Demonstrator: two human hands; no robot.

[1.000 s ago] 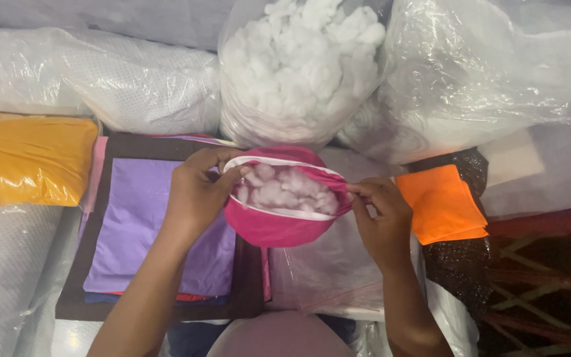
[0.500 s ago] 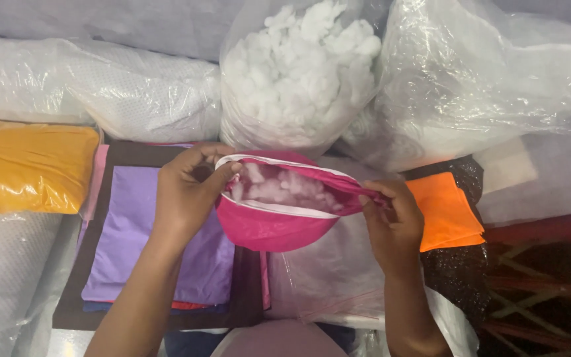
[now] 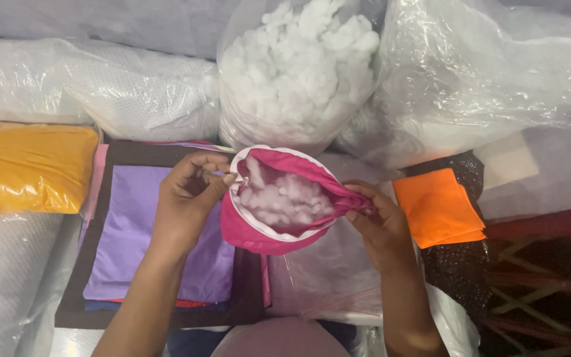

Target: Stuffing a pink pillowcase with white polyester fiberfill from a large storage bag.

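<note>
stacked cloth pieces cover the near surface. just above, the left hand and right hand pinch the pink cover, fingers closed on its rim, stuffing inside. farther off stands a clear bag of white filling.

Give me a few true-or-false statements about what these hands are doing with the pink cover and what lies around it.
1. Both hands hold the pink cover. True: the left hand pinches one end of its opening, the right hand the other.
2. The cover is empty. False: white stuffing shows inside.
3. A clear bag of white stuffing stands beyond the cover. True.
4. The orange cloth lies under the left hand. False: it lies beside the right hand; purple cloth is under the left.
</note>
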